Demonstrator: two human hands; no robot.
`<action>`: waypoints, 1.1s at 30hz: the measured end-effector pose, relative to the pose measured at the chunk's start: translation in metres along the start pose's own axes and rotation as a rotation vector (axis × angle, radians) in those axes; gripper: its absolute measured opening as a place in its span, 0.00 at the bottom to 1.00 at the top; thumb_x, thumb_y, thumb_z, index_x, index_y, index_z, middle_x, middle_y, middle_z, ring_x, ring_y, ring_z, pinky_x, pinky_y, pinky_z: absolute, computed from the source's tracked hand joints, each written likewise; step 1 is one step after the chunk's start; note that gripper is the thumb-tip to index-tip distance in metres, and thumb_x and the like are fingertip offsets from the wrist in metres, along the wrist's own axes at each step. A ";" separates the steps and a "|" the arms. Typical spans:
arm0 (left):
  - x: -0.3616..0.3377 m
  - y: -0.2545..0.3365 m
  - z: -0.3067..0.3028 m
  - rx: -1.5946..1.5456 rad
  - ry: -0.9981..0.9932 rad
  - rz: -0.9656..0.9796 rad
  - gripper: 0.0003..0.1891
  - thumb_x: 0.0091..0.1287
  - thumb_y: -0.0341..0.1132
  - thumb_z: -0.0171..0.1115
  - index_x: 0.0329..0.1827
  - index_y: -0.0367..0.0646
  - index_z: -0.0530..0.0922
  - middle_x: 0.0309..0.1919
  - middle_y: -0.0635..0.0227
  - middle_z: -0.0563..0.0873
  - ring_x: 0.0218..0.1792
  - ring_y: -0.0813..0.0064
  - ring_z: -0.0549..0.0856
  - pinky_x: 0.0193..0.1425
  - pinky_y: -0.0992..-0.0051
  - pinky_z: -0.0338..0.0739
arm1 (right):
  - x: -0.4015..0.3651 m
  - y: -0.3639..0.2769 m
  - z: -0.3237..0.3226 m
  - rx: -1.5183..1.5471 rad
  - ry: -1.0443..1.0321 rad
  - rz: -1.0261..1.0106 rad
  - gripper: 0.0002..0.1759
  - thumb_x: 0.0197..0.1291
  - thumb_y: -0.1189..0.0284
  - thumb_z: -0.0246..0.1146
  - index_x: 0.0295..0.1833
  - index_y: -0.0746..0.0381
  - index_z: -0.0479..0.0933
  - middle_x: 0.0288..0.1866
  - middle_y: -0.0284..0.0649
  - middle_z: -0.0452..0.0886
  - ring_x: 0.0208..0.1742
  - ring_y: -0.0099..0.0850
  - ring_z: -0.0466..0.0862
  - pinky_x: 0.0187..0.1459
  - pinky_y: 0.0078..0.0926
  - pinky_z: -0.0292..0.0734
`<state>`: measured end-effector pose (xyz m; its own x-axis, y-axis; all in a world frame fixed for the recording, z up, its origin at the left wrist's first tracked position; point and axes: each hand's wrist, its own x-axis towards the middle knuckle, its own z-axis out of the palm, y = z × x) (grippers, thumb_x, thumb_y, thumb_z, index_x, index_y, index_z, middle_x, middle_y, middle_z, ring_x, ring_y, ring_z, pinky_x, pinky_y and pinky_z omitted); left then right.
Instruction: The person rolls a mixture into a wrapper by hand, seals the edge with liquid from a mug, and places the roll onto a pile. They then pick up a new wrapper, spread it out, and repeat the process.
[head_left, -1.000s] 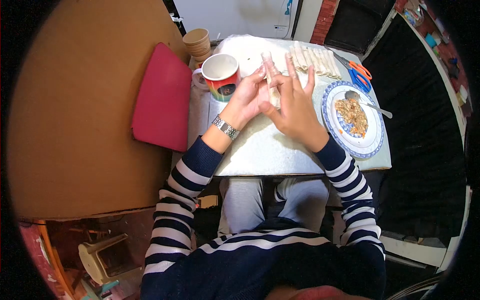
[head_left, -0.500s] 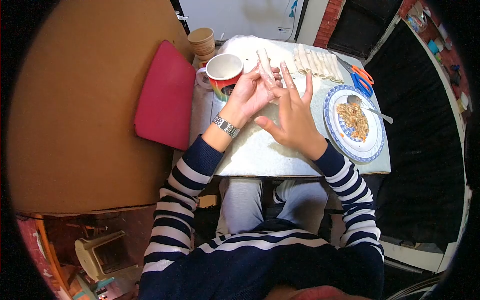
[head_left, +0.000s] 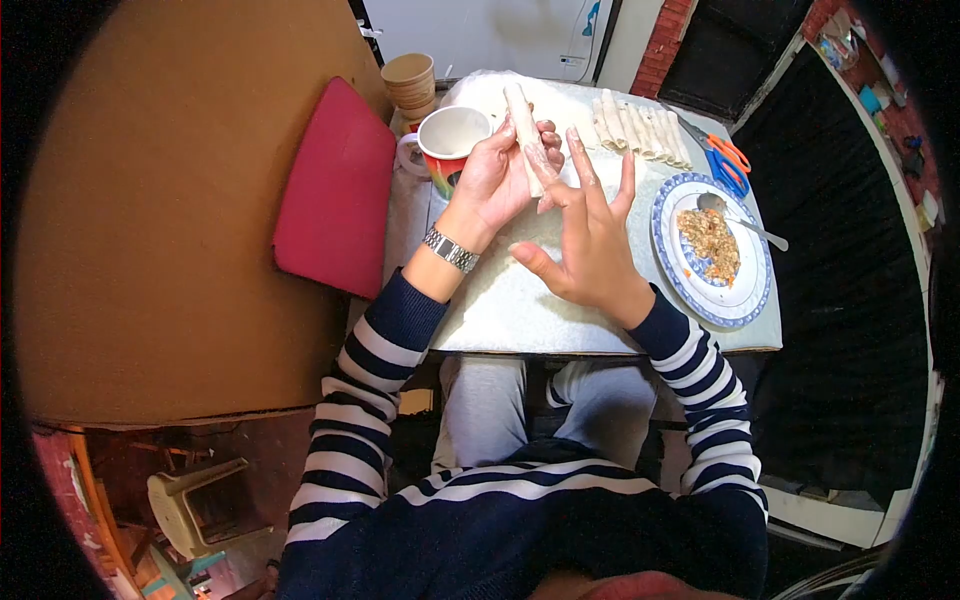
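An uncooked spring roll [head_left: 518,112], pale and slim, lies along the palm and fingers of my left hand [head_left: 490,188], which is closed around it. My right hand [head_left: 598,245] is spread, with its bent index finger at the roll's lower end and the other fingers stretched out. Whitish residue coats the fingertips. Several finished spring rolls [head_left: 640,132] lie side by side behind my right hand. To the right, a blue-rimmed plate [head_left: 668,275] holds chopped filling [head_left: 708,245] and a spoon [head_left: 768,236].
A red and white mug [head_left: 440,165] stands just left of my left hand, with a stacked tan cup [head_left: 408,84] behind it. Orange and blue scissors [head_left: 728,168] lie past the plate. A red chair back [head_left: 335,190] borders the table's left side.
The roll now lies flatter along my left palm, with more of its length showing. My right hand has shifted slightly down, and its index finger has slid to the roll's lower end.
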<state>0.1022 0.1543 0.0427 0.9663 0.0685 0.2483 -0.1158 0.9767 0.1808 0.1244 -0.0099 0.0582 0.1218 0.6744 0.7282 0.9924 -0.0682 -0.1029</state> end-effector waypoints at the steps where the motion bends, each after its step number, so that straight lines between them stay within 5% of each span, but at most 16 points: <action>1: 0.000 0.000 0.000 0.005 0.005 0.004 0.11 0.77 0.38 0.38 0.53 0.43 0.65 0.44 0.60 0.74 0.45 0.68 0.75 0.53 0.66 0.75 | 0.000 -0.001 0.000 -0.007 0.003 -0.011 0.35 0.61 0.42 0.53 0.56 0.64 0.66 0.62 0.46 0.71 0.76 0.48 0.55 0.66 0.71 0.27; 3: -0.001 0.000 0.001 0.013 -0.008 0.004 0.11 0.77 0.38 0.38 0.53 0.43 0.65 0.44 0.60 0.74 0.45 0.68 0.75 0.52 0.66 0.75 | 0.001 -0.002 0.000 -0.022 0.008 -0.033 0.37 0.62 0.43 0.52 0.61 0.65 0.64 0.52 0.43 0.76 0.76 0.47 0.55 0.66 0.69 0.27; 6: -0.003 -0.001 0.002 0.014 -0.012 0.006 0.11 0.77 0.37 0.37 0.53 0.43 0.65 0.44 0.59 0.74 0.45 0.68 0.75 0.51 0.66 0.76 | -0.001 -0.002 0.000 -0.024 -0.029 -0.022 0.37 0.59 0.41 0.55 0.58 0.63 0.67 0.69 0.47 0.66 0.76 0.46 0.56 0.66 0.71 0.25; 9: -0.003 -0.001 0.004 -0.041 -0.003 -0.019 0.10 0.77 0.37 0.37 0.54 0.45 0.64 0.44 0.60 0.74 0.44 0.68 0.76 0.49 0.65 0.77 | 0.001 -0.005 -0.001 -0.021 0.006 -0.052 0.36 0.61 0.45 0.56 0.62 0.64 0.64 0.53 0.42 0.78 0.75 0.47 0.57 0.66 0.70 0.27; 15: -0.001 0.002 -0.007 0.033 -0.119 -0.029 0.13 0.76 0.39 0.38 0.58 0.47 0.66 0.47 0.60 0.74 0.46 0.66 0.76 0.49 0.65 0.77 | 0.000 -0.007 -0.002 -0.018 -0.029 -0.062 0.37 0.61 0.46 0.56 0.64 0.64 0.63 0.53 0.42 0.78 0.74 0.45 0.60 0.67 0.68 0.28; 21: 0.000 0.005 -0.010 0.057 -0.066 -0.051 0.15 0.77 0.40 0.37 0.58 0.48 0.69 0.49 0.59 0.73 0.49 0.64 0.75 0.55 0.61 0.75 | 0.000 -0.004 -0.006 0.019 0.106 -0.092 0.31 0.61 0.49 0.57 0.58 0.62 0.65 0.59 0.44 0.77 0.72 0.45 0.63 0.69 0.63 0.29; 24: -0.002 0.001 -0.002 0.048 -0.037 -0.025 0.14 0.77 0.43 0.35 0.55 0.47 0.67 0.47 0.59 0.75 0.47 0.64 0.76 0.54 0.60 0.74 | 0.001 0.002 -0.005 -0.033 0.160 -0.002 0.26 0.60 0.47 0.58 0.47 0.58 0.66 0.67 0.42 0.71 0.72 0.43 0.62 0.68 0.67 0.31; 33: 0.001 0.002 -0.001 -0.048 -0.082 -0.023 0.16 0.78 0.44 0.36 0.53 0.43 0.68 0.44 0.59 0.74 0.44 0.68 0.74 0.53 0.64 0.74 | -0.003 -0.004 0.002 -0.080 0.079 0.007 0.26 0.58 0.48 0.61 0.47 0.59 0.67 0.65 0.44 0.72 0.73 0.44 0.60 0.65 0.73 0.29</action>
<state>0.1027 0.1569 0.0426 0.9461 0.0305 0.3224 -0.0802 0.9866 0.1420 0.1196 -0.0099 0.0555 0.1265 0.6136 0.7794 0.9895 -0.1332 -0.0557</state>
